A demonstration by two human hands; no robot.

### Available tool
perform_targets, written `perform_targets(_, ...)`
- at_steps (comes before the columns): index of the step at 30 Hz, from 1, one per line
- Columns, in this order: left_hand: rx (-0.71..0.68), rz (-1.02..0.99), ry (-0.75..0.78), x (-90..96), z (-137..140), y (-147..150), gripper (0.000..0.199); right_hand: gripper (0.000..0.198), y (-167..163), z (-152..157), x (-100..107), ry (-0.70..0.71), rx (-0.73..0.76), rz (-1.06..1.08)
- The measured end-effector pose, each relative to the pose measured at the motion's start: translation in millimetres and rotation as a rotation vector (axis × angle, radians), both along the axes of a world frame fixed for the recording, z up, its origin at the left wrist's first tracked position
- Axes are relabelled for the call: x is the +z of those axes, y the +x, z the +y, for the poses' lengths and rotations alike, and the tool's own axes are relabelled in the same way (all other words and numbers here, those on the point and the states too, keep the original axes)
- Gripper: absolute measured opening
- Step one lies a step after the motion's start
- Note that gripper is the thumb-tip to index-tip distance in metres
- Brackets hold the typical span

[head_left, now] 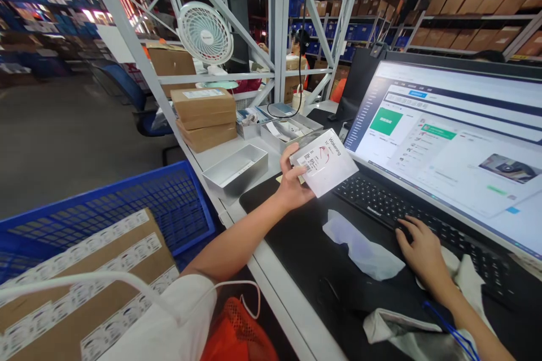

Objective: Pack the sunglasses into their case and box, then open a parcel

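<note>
White is the one small box (328,166), printed "Wakening", which my left hand (292,183) grips by its edge, thumb on the face, raised above the black mat (288,231). The box hides from me the left end of the one keyboard (368,203). At the near edge of this keyboard is my right hand (425,251), loosely spread, fingertips by the keys; I cannot tell if it presses any. Between my two hands lies one translucent sheet (359,248). One monitor (444,141) stands lit behind the keyboard. Past my left hand I count one near metal tray (231,166) and, behind it, one paper-filled tray (273,140). Beside them is one stack of brown packages (207,115). Farther stands one fan (206,34). At my left, one blue crate (178,180) holds one big labelled carton (127,242).
</note>
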State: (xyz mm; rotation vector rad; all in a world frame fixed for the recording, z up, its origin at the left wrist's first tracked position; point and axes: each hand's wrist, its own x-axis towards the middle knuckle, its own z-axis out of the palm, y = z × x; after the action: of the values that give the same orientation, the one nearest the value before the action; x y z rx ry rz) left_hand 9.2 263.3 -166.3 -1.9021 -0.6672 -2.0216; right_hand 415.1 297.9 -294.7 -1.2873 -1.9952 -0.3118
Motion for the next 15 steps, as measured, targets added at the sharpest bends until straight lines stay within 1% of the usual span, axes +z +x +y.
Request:
perform_targets(3,-0.123,-0.163,-0.209,-2.0,-5.0,1.9,0.065,0.041,-1.1,-0.7,0.2,-0.003,-0.006,0.012)
perform_targets(5,-0.147,-0.214,-0.282,-2.2,-6.4,2.2,0.065,0.04,-1.3,-1.0,0.0,0.001,-0.003,0.016)
perform_targets(9,-0.079,-0.19,-0.276,-4.3,-5.0,1.2,0.068,0.04,-0.4,-0.5,-1.2,0.005,0.01,0.004)
perform_targets(12,-0.101,-0.233,-0.288,-7.6,-4.0,1.1,0.067,0.039,0.5,0.6,-1.3,0.011,0.014,0.003)
perform_targets(15,-0.135,-0.323,-0.348,-9.8,-4.1,1.7,0.067,0.04,0.3,1.1,-0.3,0.027,0.014,0.002)
